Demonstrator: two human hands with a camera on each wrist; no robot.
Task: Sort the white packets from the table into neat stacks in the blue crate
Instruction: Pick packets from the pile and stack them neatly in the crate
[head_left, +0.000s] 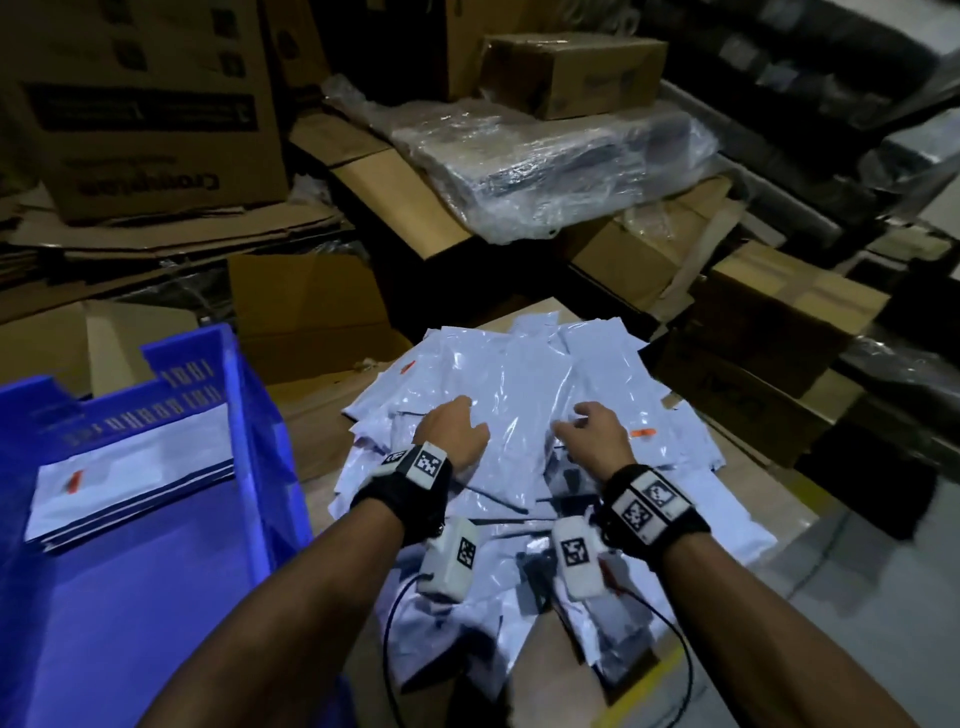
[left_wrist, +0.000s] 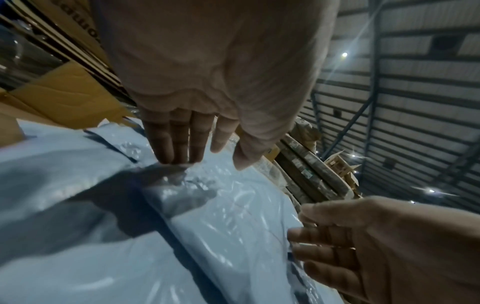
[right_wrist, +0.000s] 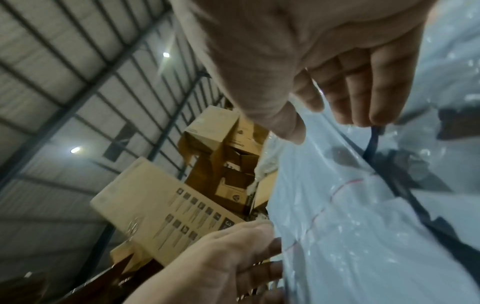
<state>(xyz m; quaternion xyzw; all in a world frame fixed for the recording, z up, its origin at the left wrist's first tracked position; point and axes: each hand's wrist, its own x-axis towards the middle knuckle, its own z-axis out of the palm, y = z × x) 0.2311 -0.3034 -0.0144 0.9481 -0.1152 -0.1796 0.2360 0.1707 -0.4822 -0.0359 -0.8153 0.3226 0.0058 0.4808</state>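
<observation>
A loose pile of white packets (head_left: 524, 374) lies on cardboard in front of me. My left hand (head_left: 454, 423) rests on the pile with straight fingers (left_wrist: 176, 142) that press on a glossy packet (left_wrist: 221, 216). My right hand (head_left: 592, 426) is a little to the right. Its curled fingers (right_wrist: 363, 96) hook the edge of a packet (right_wrist: 350, 205), and the plastic edge passes between the thumb side and the other fingers. The blue crate (head_left: 244, 415) stands at my left. One neat stack of packets (head_left: 135, 478) lies along the crate's far side.
Cardboard boxes (head_left: 306, 312) and flattened cartons crowd the area behind the pile. A plastic-wrapped bundle (head_left: 545, 156) lies further back. More boxes (head_left: 753, 364) stand at the right. The crate's near floor (head_left: 130, 623) is bare blue.
</observation>
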